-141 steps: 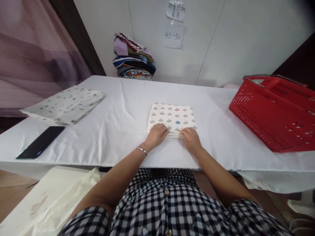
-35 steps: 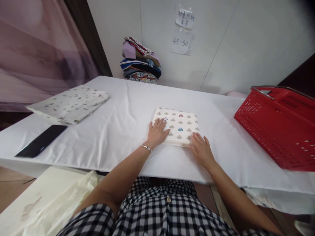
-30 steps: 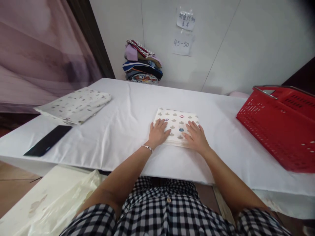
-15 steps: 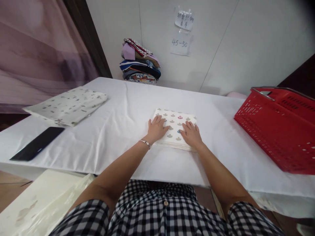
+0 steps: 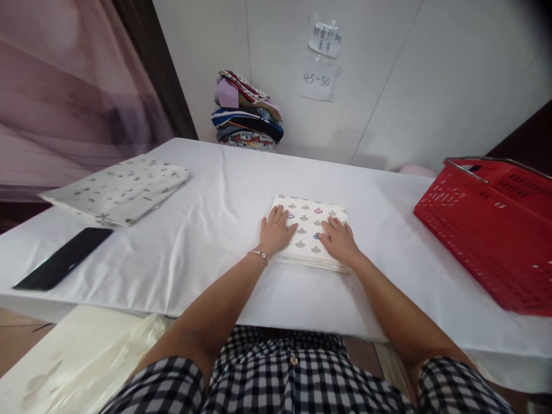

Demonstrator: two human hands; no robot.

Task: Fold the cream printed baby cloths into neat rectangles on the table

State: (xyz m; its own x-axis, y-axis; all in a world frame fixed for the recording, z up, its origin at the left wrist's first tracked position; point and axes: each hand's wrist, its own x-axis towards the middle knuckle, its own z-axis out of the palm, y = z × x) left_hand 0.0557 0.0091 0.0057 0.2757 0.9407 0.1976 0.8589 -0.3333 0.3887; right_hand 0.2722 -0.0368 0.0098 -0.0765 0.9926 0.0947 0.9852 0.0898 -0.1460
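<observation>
A white cloth [image 5: 307,233] with a grey, red and blue print lies folded into a thick square in front of me on the table. Flat on its left side rests my left hand [image 5: 276,230], fingers stretched out and a bracelet at the wrist. My right hand [image 5: 340,238] lies on the cloth's right side with its fingers spread. Both palms touch the top layer, and neither hand grips anything. The folded edges show as stacked layers along the near side.
A white tablecloth [image 5: 215,259] covers the table. On the left lie another folded print cloth [image 5: 125,187] and a black flat object [image 5: 64,259]. A red basket [image 5: 487,230] stands at the right. Beyond the far edge is a pile of folded fabrics [image 5: 249,115].
The view has shifted slightly, so everything sits a little lower in the picture. Both hands stay flat on the folded cloth, with hardly any movement across it.
</observation>
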